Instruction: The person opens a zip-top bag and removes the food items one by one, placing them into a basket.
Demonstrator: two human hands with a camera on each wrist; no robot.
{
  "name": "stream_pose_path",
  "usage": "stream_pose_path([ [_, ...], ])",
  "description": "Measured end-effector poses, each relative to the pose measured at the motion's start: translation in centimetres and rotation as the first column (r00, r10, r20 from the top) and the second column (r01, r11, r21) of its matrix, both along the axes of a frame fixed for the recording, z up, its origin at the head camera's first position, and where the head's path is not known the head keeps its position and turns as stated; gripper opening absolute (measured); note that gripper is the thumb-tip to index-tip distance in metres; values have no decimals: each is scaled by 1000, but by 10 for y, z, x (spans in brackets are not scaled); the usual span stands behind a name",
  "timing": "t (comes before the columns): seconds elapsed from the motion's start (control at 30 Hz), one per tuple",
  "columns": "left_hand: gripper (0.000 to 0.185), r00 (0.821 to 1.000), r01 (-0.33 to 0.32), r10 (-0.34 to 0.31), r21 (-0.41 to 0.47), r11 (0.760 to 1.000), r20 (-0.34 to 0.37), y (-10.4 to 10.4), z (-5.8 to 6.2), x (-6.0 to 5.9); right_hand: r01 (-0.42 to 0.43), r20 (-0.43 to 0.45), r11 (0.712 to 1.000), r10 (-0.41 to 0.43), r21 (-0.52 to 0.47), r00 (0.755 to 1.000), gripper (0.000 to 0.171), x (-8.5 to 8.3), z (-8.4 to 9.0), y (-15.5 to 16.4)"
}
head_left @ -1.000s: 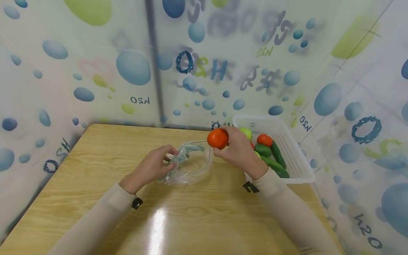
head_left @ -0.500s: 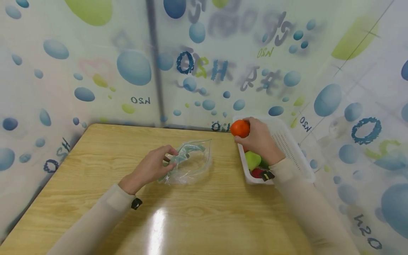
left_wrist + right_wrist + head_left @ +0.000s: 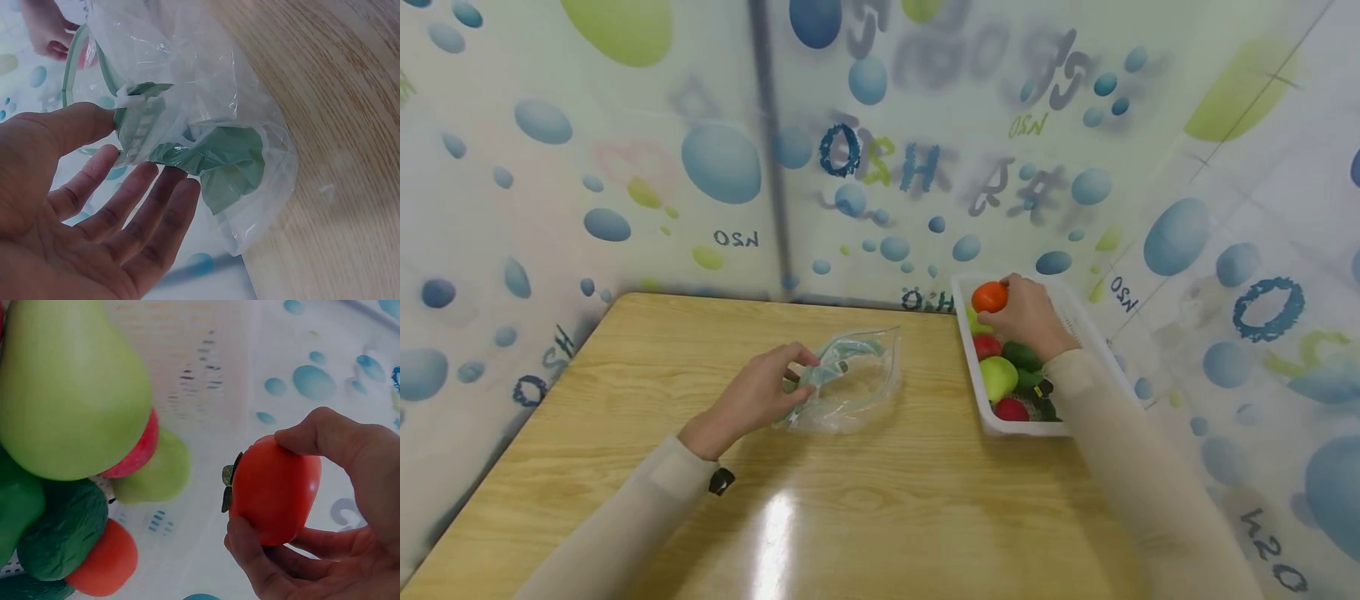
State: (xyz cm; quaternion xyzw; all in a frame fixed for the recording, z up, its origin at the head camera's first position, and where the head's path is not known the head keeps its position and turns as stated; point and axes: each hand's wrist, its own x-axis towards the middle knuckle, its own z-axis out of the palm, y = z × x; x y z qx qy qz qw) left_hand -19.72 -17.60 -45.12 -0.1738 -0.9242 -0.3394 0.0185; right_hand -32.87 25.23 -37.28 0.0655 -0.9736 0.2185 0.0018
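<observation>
- Your right hand [image 3: 1030,312] has carried the orange-red tomato [image 3: 989,297] from over the bag's mouth back across the table; it now holds it above the far end of the white basket [image 3: 1093,346], thumb and fingers curled round the fruit.
- In the right wrist view the tomato [image 3: 275,490] shows its dark green calyx on the left, with your thumb on top and fingers [image 3: 256,569] underneath.
- Your left hand [image 3: 752,396] has stayed where it was, gripping the rim of the clear zip bag [image 3: 850,387], which lies on the wooden table [image 3: 625,433] left of the basket.
- The left wrist view shows your thumb [image 3: 69,125] pinching the green zip strip [image 3: 134,125] while the other fingers lie loosely spread below the bag; the bag's mouth gapes open.
- Below the tomato, the basket holds a green pear [image 3: 998,377], a red fruit [image 3: 987,346], another red one [image 3: 1011,409] at the near end, and dark green cucumbers [image 3: 1021,357]; an orange fruit [image 3: 103,565] also shows in the right wrist view.
- Your right sleeve [image 3: 1120,467] covers much of the basket's right side.
- Your right arm reaches forward, nearly straight; your left forearm angles in toward the table's middle.
</observation>
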Motion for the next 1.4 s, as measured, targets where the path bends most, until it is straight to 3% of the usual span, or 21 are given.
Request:
stream_pose_path([
  [0.4, 35, 1000, -6, 6, -5, 1000, 12, 1, 0, -3, -26, 157, 993, 8, 112, 988, 38, -11, -10, 24],
  [0.87, 37, 1000, -4, 4, -10, 1000, 3, 1, 2, -3, -62, 172, 987, 35, 151, 984, 75, -26, -29, 45],
  [1.17, 37, 1000, -4, 4, -1, 1000, 3, 2, 3, -5, -13, 157, 990, -8, 138, 988, 68, -13, -20, 37],
  [1.4, 36, 1000, -3, 3, 4, 1000, -12, 1, 4, -3, -59, 103, 993, 49, 103, 994, 63, -2, -15, 29],
])
